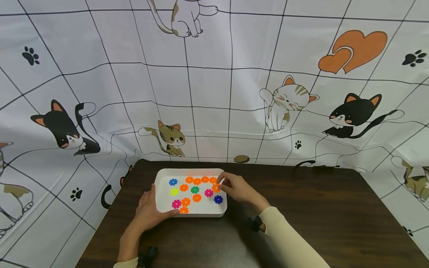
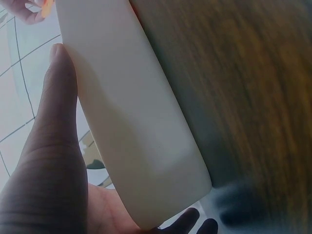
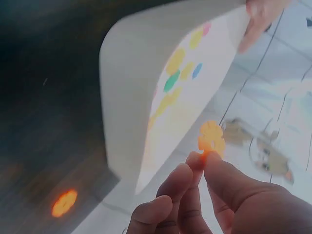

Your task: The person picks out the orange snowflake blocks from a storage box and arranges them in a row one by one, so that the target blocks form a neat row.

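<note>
L hand point(image 1: 147, 208) grasps the white tray point(image 1: 207, 207) at its near L corner: thumb is laid along the near rim, the other fingers go around the L end. R hand point(image 1: 239, 188) is at the R rim; its thumb and index pinch 1 orange disc point(image 3: 212, 138), notched like a flower. In R wrist view this disc is held up, apart from the tray wall; the other fingers of this hand are bent.

In the tray lie more discs: blue disc point(image 1: 172, 182) at far L, yellow disc point(image 1: 174, 191) just nearer, green disc point(image 1: 195, 190) approx. in the middle, navy disc point(image 1: 218, 199) near the R end. 1 pink disc point(image 1: 176, 204) is near L thumb, another pink is R of green. Other orange discs point(image 1: 197, 198) make a row at the far side, w/ some more btwn and by L thumb.

R wrist view shows also 1 loose disc point(image 3: 64, 203), orange, on the dark table point(image 1: 301, 223). Behind is a white sheet point(image 1: 207, 85) w/ cats, paws & hearts.
</note>
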The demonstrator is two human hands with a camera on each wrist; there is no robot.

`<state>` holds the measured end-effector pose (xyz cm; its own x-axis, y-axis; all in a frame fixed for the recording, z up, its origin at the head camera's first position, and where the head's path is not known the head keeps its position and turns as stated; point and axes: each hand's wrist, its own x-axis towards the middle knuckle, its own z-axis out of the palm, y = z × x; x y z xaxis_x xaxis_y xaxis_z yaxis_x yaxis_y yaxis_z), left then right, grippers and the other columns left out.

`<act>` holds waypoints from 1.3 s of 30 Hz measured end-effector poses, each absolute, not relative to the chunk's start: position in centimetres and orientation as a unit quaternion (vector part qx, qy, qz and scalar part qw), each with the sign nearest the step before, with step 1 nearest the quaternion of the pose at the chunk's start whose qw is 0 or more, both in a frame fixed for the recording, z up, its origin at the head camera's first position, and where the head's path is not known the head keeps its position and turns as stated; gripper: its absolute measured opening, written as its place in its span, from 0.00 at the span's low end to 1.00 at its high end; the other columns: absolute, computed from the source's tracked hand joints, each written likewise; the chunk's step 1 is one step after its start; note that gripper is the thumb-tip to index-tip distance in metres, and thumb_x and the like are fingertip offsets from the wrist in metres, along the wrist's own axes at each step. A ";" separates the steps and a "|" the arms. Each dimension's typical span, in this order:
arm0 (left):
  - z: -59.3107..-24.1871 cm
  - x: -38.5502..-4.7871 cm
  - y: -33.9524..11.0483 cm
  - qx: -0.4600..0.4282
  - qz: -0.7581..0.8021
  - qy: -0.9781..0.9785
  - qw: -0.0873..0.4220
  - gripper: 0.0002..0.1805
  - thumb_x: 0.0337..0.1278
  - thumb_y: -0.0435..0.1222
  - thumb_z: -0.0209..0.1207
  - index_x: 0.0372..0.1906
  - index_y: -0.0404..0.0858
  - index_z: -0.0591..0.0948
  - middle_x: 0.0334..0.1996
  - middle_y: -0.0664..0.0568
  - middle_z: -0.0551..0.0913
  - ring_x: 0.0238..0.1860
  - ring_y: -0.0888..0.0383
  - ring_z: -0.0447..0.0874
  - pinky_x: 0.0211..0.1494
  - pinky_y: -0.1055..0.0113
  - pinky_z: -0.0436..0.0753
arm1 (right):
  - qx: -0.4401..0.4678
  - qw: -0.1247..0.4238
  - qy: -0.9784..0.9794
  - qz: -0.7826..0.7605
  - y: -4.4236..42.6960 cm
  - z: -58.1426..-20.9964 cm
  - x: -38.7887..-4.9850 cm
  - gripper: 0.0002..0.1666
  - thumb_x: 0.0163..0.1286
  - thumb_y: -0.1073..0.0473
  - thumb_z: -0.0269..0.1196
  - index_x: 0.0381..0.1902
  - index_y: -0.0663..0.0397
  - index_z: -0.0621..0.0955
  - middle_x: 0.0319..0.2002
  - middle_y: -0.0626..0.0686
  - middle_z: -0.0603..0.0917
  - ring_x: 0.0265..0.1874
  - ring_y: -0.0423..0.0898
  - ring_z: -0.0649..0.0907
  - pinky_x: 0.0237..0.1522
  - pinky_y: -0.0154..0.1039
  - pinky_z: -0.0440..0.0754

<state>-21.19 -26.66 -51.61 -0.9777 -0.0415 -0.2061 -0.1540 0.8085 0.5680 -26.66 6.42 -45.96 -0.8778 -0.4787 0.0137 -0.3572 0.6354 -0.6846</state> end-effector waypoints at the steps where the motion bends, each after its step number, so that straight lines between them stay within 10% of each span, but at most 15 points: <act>1: -51.7 -21.2 -26.7 -0.052 0.306 0.946 0.093 0.84 0.34 0.72 0.71 0.81 0.34 0.30 0.81 0.29 0.42 0.79 0.26 0.37 0.75 0.21 0.46 | -0.229 0.078 0.901 -0.361 6.9 -45.9 -26.8 0.07 0.75 0.60 0.61 0.49 0.50 0.79 0.37 0.52 0.84 0.32 0.43 0.78 0.37 0.33 0.82; 39: -51.5 -21.2 -26.6 -0.051 0.299 0.948 0.099 0.83 0.35 0.72 0.70 0.81 0.33 0.31 0.80 0.29 0.43 0.79 0.27 0.38 0.76 0.22 0.48 | -0.042 -0.004 0.943 -0.332 15.8 -49.9 -29.9 0.07 0.72 0.60 0.64 0.43 0.57 0.84 0.35 0.55 0.88 0.30 0.45 0.82 0.33 0.39 0.78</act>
